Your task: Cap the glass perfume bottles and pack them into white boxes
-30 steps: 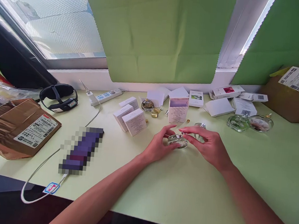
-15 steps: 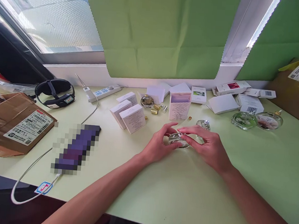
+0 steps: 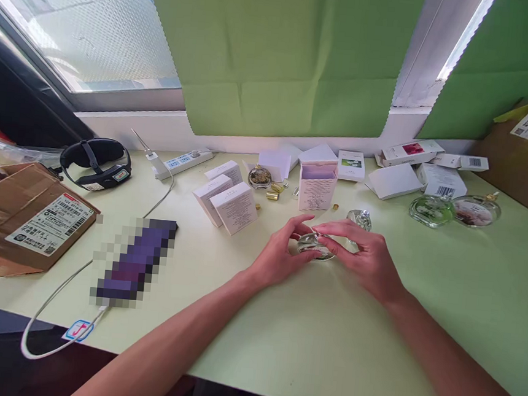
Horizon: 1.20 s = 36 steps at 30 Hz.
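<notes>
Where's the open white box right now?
In the head view, the open white box stands upright at the table's centre back, just beyond the hands, with the gold caps to its left and a glass bottle to its right.

Both forearms bare, no sleeves; left hand (image 3: 281,258), right hand (image 3: 369,263) ungloved.

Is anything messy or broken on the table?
Nothing looks broken or spilled. It is untidy, though: small gold caps lie loose by the open white box, and flattened cartons are scattered behind. Both hands hold a clear glass bottle.
</notes>
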Available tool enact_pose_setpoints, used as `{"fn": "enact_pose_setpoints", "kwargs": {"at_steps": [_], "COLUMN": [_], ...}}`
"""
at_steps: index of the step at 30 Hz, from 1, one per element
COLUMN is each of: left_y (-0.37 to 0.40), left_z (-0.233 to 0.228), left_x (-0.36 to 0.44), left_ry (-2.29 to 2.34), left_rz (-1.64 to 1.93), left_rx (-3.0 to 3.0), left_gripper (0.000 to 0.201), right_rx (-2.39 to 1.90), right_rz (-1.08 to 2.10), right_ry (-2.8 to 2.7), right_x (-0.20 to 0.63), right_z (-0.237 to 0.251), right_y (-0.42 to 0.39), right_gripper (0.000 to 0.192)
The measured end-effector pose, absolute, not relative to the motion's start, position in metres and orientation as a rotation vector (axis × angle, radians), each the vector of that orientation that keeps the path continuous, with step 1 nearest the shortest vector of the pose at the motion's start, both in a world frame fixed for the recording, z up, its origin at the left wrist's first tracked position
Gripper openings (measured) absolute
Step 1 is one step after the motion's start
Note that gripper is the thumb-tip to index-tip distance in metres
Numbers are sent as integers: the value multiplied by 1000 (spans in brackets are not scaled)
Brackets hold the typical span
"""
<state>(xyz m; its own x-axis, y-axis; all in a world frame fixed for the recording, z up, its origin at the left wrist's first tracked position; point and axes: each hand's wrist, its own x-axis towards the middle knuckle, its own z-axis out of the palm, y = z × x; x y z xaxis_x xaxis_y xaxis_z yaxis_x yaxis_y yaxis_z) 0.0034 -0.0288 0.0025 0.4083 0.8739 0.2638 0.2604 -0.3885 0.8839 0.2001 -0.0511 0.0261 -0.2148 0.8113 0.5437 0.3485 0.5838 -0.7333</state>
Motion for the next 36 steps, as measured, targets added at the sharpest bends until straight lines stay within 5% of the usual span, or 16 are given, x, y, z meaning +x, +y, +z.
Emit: {"fn": "enact_pose_setpoints", "kwargs": {"at_steps": [11,26,36], "left_y": [-26,-25,-26], "left_z": [-1,-2,3], "left_x": [0,-4,-8], "left_ry": [962,928,803], "left_rz": [1014,1025,985], "left_rx": [1886,2067,2220], "left_gripper": [62,69,56], "right_rx": [-921,-892,-904], "right_rz": [682,827,761], "right_ry": [-2010,-1883,-1871], "right_x": [212,205,204], "right_z": [8,-11,-14], "right_y": [-45,-39,-40], "right_gripper": [43,37,32]}}
